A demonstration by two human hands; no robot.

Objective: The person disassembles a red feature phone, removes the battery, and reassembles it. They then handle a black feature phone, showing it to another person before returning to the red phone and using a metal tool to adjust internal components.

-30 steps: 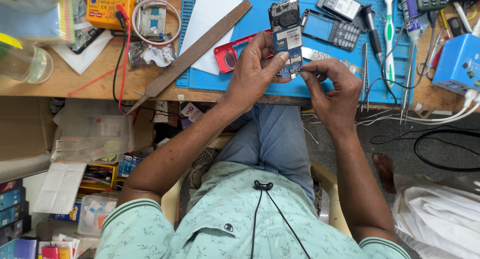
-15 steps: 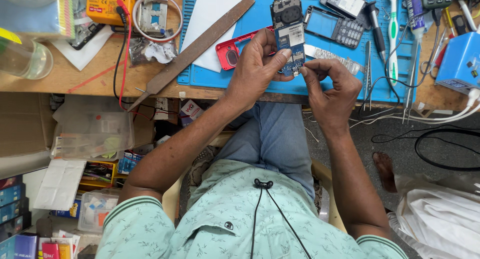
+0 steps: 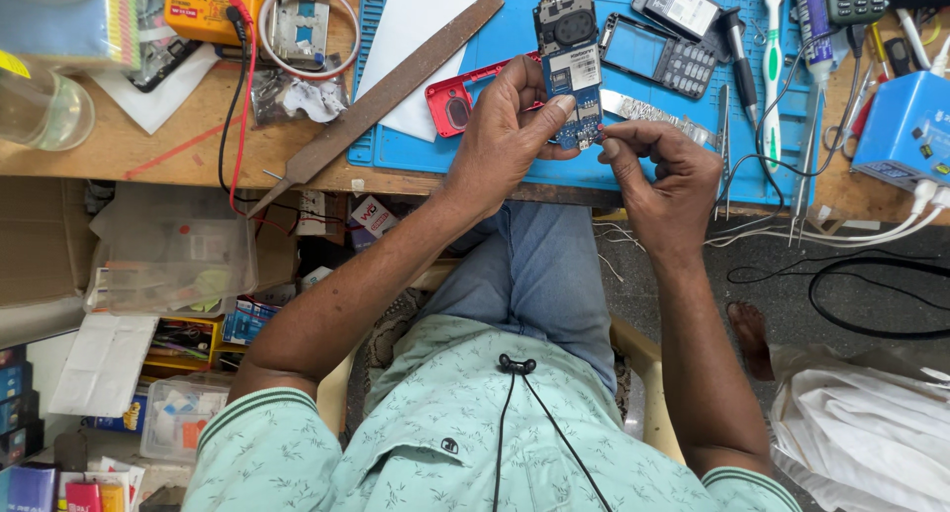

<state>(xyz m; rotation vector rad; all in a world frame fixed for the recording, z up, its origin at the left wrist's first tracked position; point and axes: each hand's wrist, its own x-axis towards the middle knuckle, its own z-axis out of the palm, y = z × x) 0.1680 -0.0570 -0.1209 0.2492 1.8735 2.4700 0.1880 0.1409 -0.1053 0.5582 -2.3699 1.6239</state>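
Observation:
My left hand [image 3: 515,131] grips a blue phone circuit board [image 3: 571,67] by its lower edge, holding it upright over the blue work mat [image 3: 515,37]. My right hand [image 3: 658,166] pinches at the board's bottom right corner with thumb and forefinger; whether it holds a small part there is too small to tell. A red phone back cover [image 3: 457,98] lies on the mat just left of my left hand. A dark keypad front frame [image 3: 658,57] lies right of the board.
A long rusty metal file [image 3: 381,96] lies diagonally across the mat and wooden bench. A yellow multimeter [image 3: 213,2] with red and black leads sits at the back left. Tweezers, screwdrivers, a toothbrush [image 3: 772,67] and a blue box [image 3: 905,131] crowd the right. Boxes fill the floor on the left.
Both hands with the board have shifted slightly toward me. The right fingers stay pinched at the board's lower corner.

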